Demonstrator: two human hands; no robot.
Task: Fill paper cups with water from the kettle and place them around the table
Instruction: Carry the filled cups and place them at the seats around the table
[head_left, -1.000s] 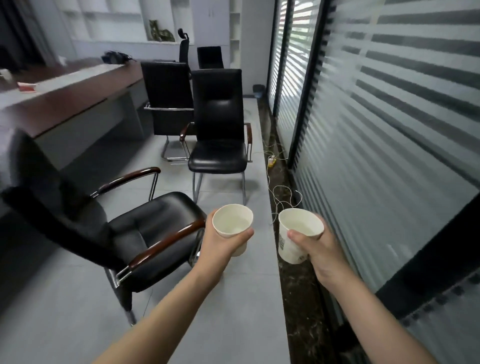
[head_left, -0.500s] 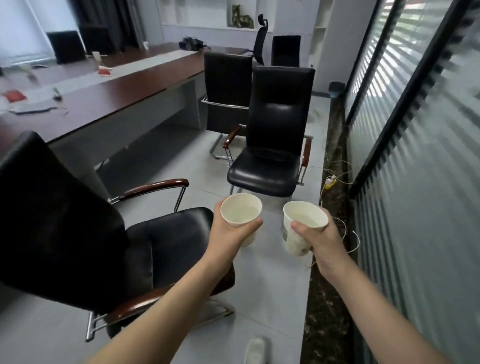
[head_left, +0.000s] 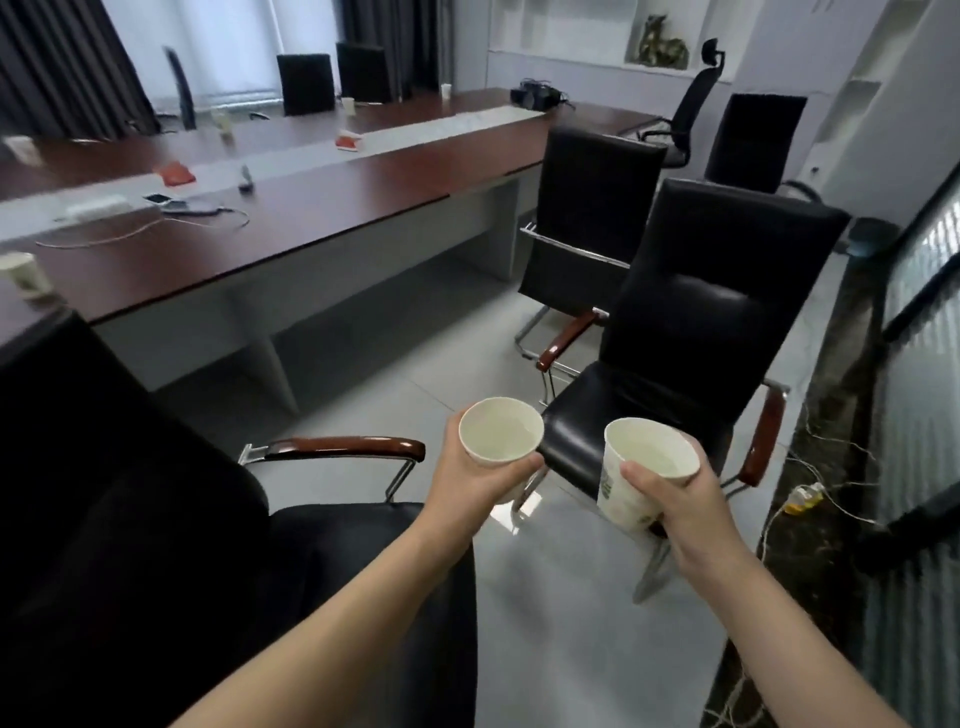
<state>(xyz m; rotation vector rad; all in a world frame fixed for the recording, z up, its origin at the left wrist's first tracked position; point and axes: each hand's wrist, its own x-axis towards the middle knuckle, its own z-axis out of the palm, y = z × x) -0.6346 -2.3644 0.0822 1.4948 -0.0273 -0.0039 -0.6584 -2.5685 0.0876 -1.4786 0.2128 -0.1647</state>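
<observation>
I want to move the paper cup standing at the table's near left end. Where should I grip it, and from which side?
Wrap the side wall of the paper cup at mid-height, coming from the near edge of the table, above the chair back. It stands upright, mouth up, so gripping from above meets only the thin rim. Its contents cannot be seen.

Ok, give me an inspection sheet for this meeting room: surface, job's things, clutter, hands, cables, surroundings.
Surface: long reddish-brown wooden conference table, grey centre strip.
Job's things: plain white paper cup and green-printed white paper cup, both holding water; third paper cup at the table's near end; kettle: nothing seen.
Clutter: flat red item, smartphone, white power strip.
Hands: left hand grips the plain cup; right hand grips the printed cup.
Cables: white cable on the table; white floor wires with a yellow plug.
Surroundings: black leather armchairs; striped glass wall.
</observation>
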